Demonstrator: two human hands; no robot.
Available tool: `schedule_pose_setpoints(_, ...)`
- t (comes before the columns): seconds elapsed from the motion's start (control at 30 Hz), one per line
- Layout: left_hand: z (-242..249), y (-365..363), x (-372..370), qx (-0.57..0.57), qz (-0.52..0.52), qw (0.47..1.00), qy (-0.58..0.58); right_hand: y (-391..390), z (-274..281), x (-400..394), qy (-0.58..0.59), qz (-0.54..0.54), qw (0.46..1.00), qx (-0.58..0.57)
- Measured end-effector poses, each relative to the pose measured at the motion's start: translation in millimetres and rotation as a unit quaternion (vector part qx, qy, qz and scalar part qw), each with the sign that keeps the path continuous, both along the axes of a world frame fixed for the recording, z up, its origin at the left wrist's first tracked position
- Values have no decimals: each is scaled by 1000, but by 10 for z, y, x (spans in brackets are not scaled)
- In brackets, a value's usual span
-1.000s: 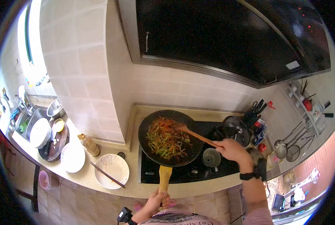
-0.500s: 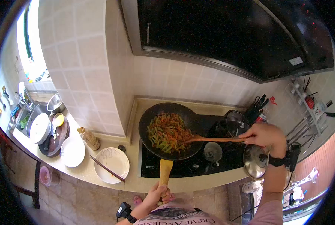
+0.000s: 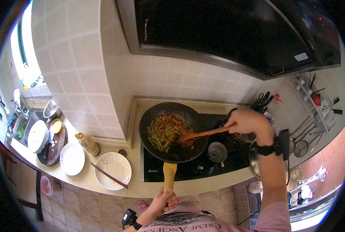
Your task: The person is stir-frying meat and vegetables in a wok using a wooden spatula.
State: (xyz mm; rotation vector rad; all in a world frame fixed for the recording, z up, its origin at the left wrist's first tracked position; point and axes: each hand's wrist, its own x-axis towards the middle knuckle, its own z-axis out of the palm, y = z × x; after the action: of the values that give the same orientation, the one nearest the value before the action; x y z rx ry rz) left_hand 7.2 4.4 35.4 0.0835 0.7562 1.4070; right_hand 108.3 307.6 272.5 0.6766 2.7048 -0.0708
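A black wok sits on the left side of the dark stove, holding a stir-fry of green vegetable pieces and orange-red shreds. My left hand is closed round the wok's yellowish wooden handle at the counter's front edge. With its fingers wrapped round the end of a wooden spatula, my right hand is above the stove's right side. The spatula's blade is among the food at the wok's right, partly buried in it.
Left of the stove, a white plate carries a pair of chopsticks. Further left are a white bowl, a bottle, a cutting board and a sink. A small strainer-like metal piece rests right of the wok. A dark range hood hangs overhead.
My right hand has moved left with the spatula, now held at a steeper slant. The food is pushed into a different heap, baring the wok's lower side. My left hand keeps its hold.
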Motion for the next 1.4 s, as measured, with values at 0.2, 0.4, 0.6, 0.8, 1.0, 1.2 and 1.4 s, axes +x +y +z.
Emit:
schedule_pose_setpoints(0.2, 11, 4, -20, -17, -5, 999, 30, -104, 483, 100, -53, -67, 995, 55)
schedule_pose_setpoints(0.4, 5, -4, -11, -14, 4, 1000, 14, 174, -174, -240, 41, -44, 992, 112)
schedule_pose_setpoints(0.6, 7, -22, -35, -12, -4, 1000, 14, 25, 181, -214, -65, -145, 978, 138)
schedule_pose_setpoints(0.8, 7, 1, -34, -16, -13, 998, 54, 276, -289, -132, 44, -44, 993, 103)
schedule_pose_setpoints(1.0, 23, 7, -65, -20, -27, 996, 84, 131, 113, 149, 14, -111, 993, 32)
schedule_pose_setpoints(1.2, -32, -11, -111, -1, -55, 995, 85, 91, -188, -155, 23, -149, 987, 64)
schedule_pose_setpoints(1.4, -15, -17, -154, 27, -69, 997, 37, -128, -761, -649, 31, -70, 997, -18)
